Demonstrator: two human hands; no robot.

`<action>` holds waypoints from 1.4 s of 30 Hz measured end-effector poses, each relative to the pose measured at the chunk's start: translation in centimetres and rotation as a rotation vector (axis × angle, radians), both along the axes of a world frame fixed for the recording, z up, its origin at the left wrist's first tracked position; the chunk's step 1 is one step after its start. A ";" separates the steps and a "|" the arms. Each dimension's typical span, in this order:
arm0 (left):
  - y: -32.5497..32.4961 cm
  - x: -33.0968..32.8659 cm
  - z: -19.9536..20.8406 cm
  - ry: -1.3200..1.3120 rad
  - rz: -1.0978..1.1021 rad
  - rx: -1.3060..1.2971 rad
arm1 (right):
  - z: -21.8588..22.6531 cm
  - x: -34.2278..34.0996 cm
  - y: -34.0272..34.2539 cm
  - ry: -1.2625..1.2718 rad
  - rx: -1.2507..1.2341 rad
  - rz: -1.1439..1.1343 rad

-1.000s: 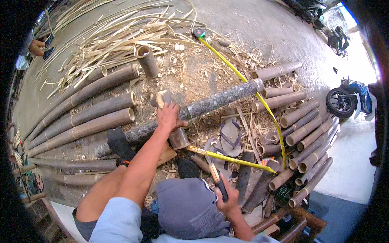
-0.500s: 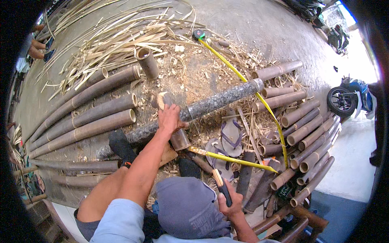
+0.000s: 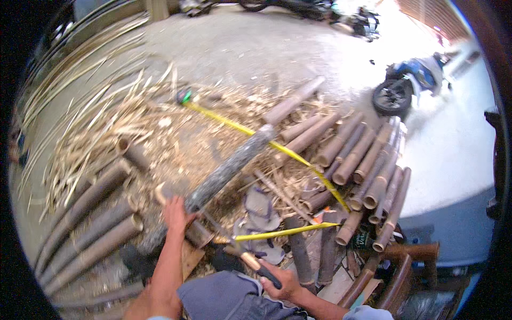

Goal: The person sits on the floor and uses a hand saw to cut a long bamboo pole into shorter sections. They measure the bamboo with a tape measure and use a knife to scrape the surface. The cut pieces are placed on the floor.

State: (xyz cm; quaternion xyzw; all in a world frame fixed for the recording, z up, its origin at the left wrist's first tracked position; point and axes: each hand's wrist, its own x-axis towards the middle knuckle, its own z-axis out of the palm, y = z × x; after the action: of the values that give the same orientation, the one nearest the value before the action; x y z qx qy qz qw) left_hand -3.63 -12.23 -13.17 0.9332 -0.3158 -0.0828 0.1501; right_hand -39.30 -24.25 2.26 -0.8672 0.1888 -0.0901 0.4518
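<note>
My left hand (image 3: 178, 213) is closed over a short bamboo piece (image 3: 199, 235), which lies across a long, dark mottled pole (image 3: 234, 165). The bamboo's near end points toward me; the hand hides its middle. In my right hand (image 3: 285, 284) is the black-and-wood handle of a handsaw (image 3: 248, 260). Its thin blade runs forward and left to the bamboo, close to the fingers of my left hand; the blade's edge is blurred. An extended yellow tape measure (image 3: 285, 232) lies just right of the bamboo, with another length crossing the pole's far end.
Cut bamboo lengths (image 3: 325, 133) lie stacked to the right; longer poles (image 3: 101, 250) lie to the left. Shavings and split strips (image 3: 106, 122) cover the floor. Sandals (image 3: 260, 210) rest beyond the tape. A motorbike (image 3: 394, 96) stands at the far right.
The view has swung, so the scene sits lower and further left. My right hand and the saw have come forward and nearer to the bamboo. My left hand keeps its hold.
</note>
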 end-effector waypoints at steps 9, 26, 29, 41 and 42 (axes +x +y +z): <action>0.7 0.2 -2.0 -0.031 0.048 0.015 | -6.2 14.0 0.4 -0.080 0.054 -0.039; 0.1 0.1 -0.3 0.069 0.054 0.061 | -1.6 5.3 0.4 0.153 0.068 -0.021; -0.2 -0.6 0.2 0.071 0.074 0.069 | 0.0 0.1 0.2 -0.028 -0.040 0.034; -0.2 -0.2 1.2 0.081 0.077 0.096 | -2.6 3.3 0.0 0.024 0.002 0.014; -0.3 -0.3 1.1 0.080 0.071 0.099 | -1.4 0.8 -0.1 -0.044 -0.088 0.029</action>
State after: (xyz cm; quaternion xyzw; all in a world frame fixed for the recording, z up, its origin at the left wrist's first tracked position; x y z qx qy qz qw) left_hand -3.88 -12.54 -12.11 0.9460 -0.2717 -0.1304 0.1191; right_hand -38.49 -24.38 0.87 -0.8868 0.1619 -0.1109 0.4184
